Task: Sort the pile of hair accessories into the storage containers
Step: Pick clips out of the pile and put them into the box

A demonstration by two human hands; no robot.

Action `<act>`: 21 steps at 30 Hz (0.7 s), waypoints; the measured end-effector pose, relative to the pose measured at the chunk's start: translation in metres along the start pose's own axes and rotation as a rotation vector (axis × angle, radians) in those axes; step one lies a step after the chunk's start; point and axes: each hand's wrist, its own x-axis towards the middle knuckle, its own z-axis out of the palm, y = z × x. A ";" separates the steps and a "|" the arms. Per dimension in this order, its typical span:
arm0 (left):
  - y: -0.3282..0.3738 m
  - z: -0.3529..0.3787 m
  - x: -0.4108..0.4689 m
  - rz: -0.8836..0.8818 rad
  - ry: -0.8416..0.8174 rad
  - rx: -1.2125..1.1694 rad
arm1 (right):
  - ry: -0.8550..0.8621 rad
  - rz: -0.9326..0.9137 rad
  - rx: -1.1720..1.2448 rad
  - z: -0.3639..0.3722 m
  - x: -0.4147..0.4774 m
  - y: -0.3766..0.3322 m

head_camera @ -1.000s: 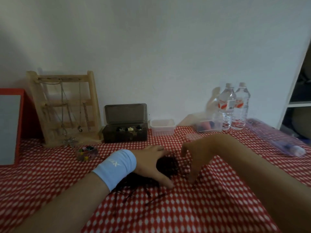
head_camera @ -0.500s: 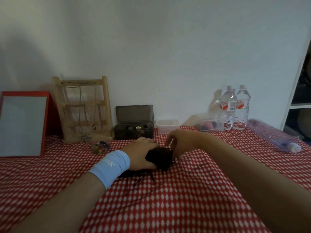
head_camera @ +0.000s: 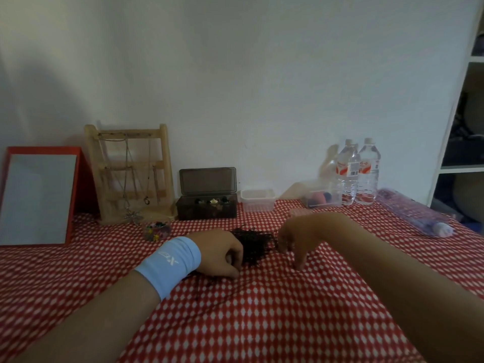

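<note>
surface [head_camera: 262, 323]: red-and-white checked cloth, both forearms stretched across it.
left hand [head_camera: 220, 254]: pale blue wristband [head_camera: 170, 263] on the wrist; fingers curled tight, clutching the left edge of the pile.
pile of hair ties [head_camera: 252, 244]: dark tangle lying on the cloth between the two hands.
right hand [head_camera: 296, 237]: fingertips drawn together, pinching a strand at the pile's right edge; one finger touches the cloth.
dark box [head_camera: 207, 208]: lid up, against the wall, small items inside.
clear tub [head_camera: 258, 203]: just right of the dark box.
second tub [head_camera: 322, 200]: further right, pink and dark items inside, beside two water bottles [head_camera: 368, 174].
</note>
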 end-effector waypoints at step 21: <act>-0.031 -0.014 -0.043 -0.087 -0.221 -0.040 | -0.003 -0.242 0.013 -0.024 0.025 -0.069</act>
